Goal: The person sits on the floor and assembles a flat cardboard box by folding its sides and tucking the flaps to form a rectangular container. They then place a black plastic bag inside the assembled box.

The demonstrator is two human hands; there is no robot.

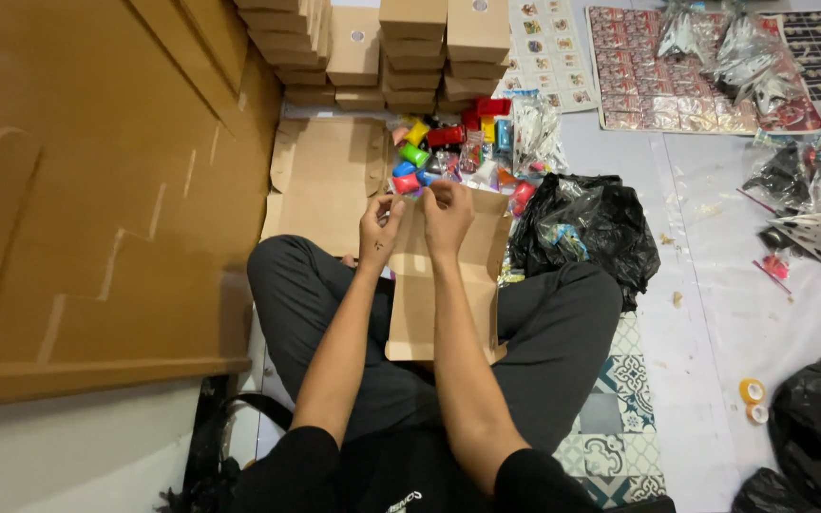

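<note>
Brown flat cardboard box blank (pixel 444 285) lies on the lap; left hand (pixel 379 228) and right hand (pixel 448 214) raised over its top edge, fingertips pinching a small clear crinkly wrapper (pixel 414 191).

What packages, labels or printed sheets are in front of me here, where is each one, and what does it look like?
Flat cardboard box: brown, unfolded, on the lap under both hands.
Stacked boxes: small, brown, closed, top centre, some with round stickers.
Sticker sheets: red and white grids, top right on the floor.
Black bag: crumpled plastic, right of the knee.
Tape rolls: small, yellow-rimmed, lower right.
</note>
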